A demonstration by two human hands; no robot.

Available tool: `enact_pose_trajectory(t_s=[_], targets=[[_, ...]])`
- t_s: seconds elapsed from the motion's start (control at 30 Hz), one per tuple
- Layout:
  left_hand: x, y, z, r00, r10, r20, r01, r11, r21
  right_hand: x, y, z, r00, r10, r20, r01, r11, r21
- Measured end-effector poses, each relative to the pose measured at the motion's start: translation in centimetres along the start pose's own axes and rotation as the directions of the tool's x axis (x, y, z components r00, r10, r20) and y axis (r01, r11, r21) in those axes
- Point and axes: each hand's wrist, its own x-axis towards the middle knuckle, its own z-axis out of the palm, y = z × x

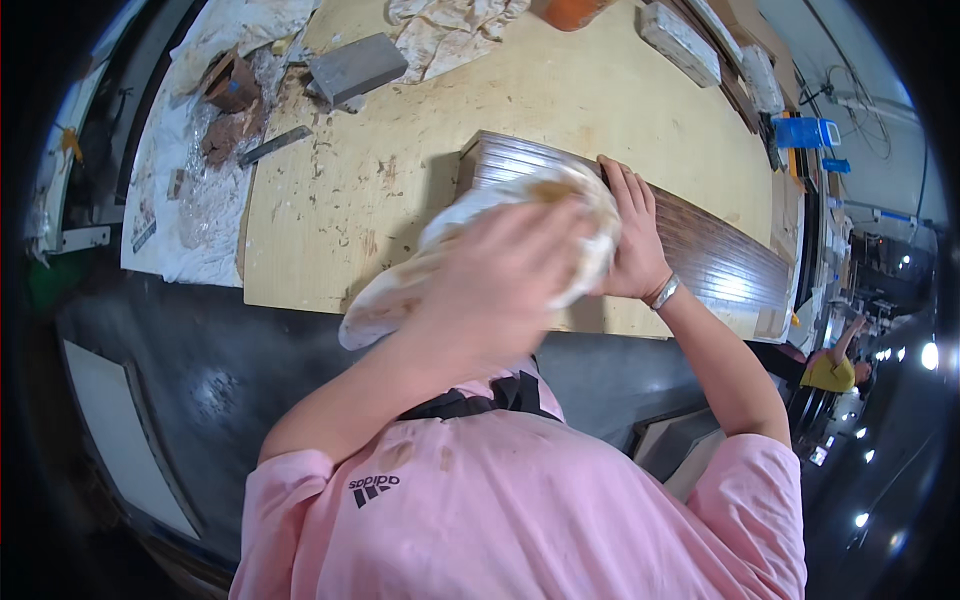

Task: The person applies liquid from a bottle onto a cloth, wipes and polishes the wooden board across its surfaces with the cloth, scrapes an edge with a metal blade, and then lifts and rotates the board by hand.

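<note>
One left hand (505, 265), blurred, finger state indeterminable, on one stained white cloth (597, 236). One right hand (638, 235), fingers extended, close together, across one brown wooden beam (715, 250), lying under them on one table (590, 95). Beyond: one grey block (358, 68).

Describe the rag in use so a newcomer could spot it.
On the pale yellow table is a dark brown beam. Near its left end, the left hand covers a white, brown-stained rag. The crumpled cloth at the table's far edge has no hand on it; this rag does.
</note>
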Motion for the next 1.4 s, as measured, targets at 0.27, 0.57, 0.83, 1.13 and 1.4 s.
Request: enact_pose_trajectory(t_s=[0.27,0.57,0.83,1.13,1.4], targets=[[-5.3,-4.8,0.6,0.974,-0.227,0.007,0.226,0.973,0.038,-1.1,0.4,-0.9,0.998,0.066,-0.012,-0.066,0.998,0.022],[-0.9,0.1,-3.2,0.582,-0.808,-0.093,0.302,0.321,-0.898,-1.6,0.2,-1.0,0.995,0.060,-0.077,-0.051,0.991,0.123],[5.8,5.1,5.5,0.904,-0.425,-0.055,0.402,0.885,-0.233,-13.5,14.5,-5.2,0.963,0.220,-0.158,-0.203,0.972,0.118],[19.3,17.0,31.6,0.952,-0.124,0.280,0.036,0.953,0.299,-31.3,28.2,-8.1,0.958,0.252,0.139,-0.265,0.961,0.084],[18.6,13.4,29.5,0.910,-0.398,0.118,0.337,0.874,0.349,-33.3,29.7,-6.3,0.964,0.260,-0.051,-0.249,0.955,0.164]])
